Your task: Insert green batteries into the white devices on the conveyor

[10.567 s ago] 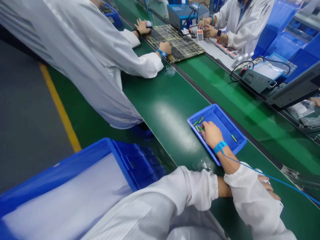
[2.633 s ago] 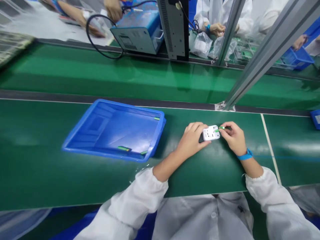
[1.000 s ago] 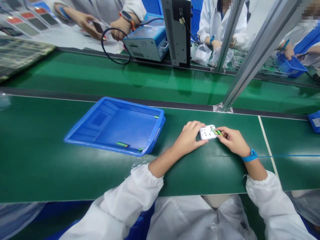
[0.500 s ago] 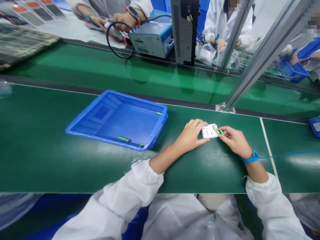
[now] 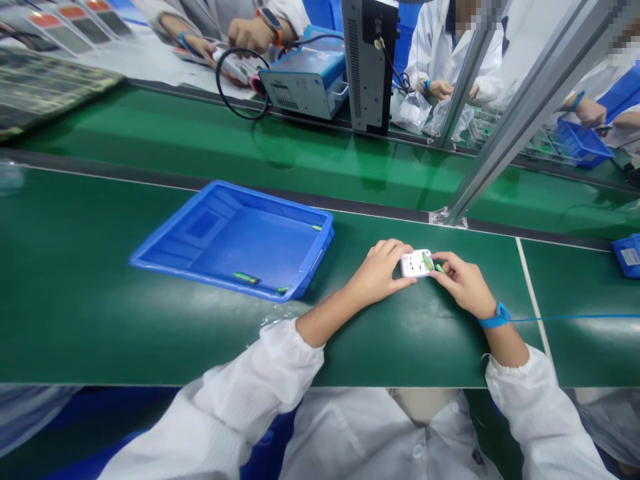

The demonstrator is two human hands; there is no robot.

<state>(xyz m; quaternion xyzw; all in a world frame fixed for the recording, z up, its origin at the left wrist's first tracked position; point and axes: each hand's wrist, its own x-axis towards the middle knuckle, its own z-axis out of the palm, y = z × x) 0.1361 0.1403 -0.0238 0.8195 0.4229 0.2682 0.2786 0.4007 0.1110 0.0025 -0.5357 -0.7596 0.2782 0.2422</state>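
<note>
My left hand [image 5: 381,272] grips the left end of a small white plastic device [image 5: 414,265] between thumb and fingers, on the green work surface. One green battery [image 5: 428,261] lies at the device's right end. My right hand [image 5: 465,280], a blue wrist strap [image 5: 496,316] on its wrist, pinches another green battery [image 5: 439,268] close beside that end. To the left stands a blue plastic tray [image 5: 315,270], with a few green batteries inside; one battery [image 5: 246,277] lies along its near edge.
Behind the work surface runs a second green strip [image 5: 310,160]. A metal post [image 5: 475,180] rises at the back right. A blue-topped instrument box [image 5: 305,80] and a dark upright unit [image 5: 367,73] stand beyond. Other people in white coats work at the far side.
One battery now lies in the right end of the white device, where it was tilted across it before. My right fingers still hold a second battery beside it.
</note>
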